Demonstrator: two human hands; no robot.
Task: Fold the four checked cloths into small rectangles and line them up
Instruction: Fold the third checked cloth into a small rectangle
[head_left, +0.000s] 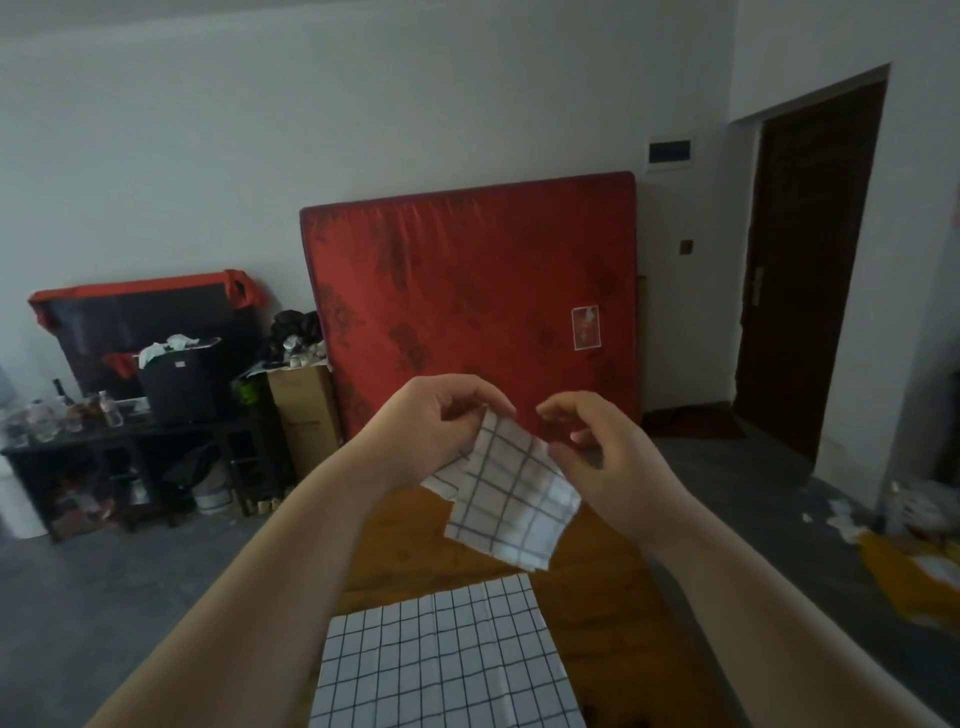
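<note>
Held cloth (511, 499) up in the air, flat cloth (441, 660) down on the wooden table (613, 613)

Left hand (436, 415) pinches the held cloth's top corner, so it hangs partly doubled over above the table's far end. Right hand (602, 452) is curled right at its right edge, can't tell if it's actually gripping. The flat cloth is spread out by the near edge.

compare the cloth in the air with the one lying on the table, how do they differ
The held cloth hangs from the left hand, which pinches its top corner; the flat cloth lies spread on the wooden table, untouched. The held cloth is bunched and folded over itself; the flat cloth is open, with only crease lines. Both are white with a dark checked grid.
</note>
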